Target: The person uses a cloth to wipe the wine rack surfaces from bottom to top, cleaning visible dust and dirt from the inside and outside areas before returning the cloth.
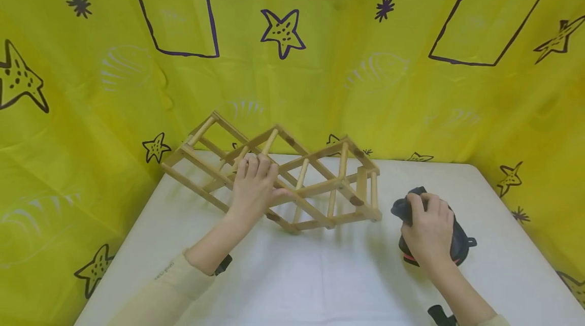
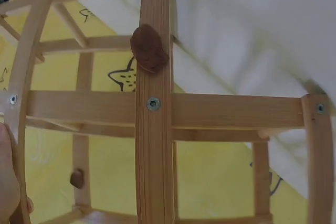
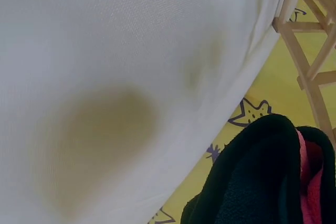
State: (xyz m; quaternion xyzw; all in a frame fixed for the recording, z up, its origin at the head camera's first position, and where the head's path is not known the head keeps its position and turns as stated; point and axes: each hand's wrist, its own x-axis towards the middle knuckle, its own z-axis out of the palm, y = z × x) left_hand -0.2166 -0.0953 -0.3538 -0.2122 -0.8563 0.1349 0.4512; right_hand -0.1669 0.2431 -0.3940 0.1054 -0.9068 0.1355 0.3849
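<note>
My left hand (image 1: 253, 184) grips an upper rail of a light wooden folding lattice rack (image 1: 320, 188), near its middle. The rack is made of crossed slats joined by round dowels, with screws at the joints and brown patches on some slats. Part of that hand shows at the left edge of the left wrist view, against a slat. To the right of the rack, my right hand (image 1: 429, 229) holds a dark fleecy item (image 3: 252, 177) by its top. A pinkish-red layer shows between its folds, and a small loop sticks out on the right. Its exact kind is unclear.
Under everything lies a white-covered table (image 1: 329, 270), with soft shadows below the held item and the rack. A yellow curtain (image 1: 315, 92) with drawn stars and fish hangs behind and at both sides. A black object (image 1: 441, 316) shows beside the right wrist.
</note>
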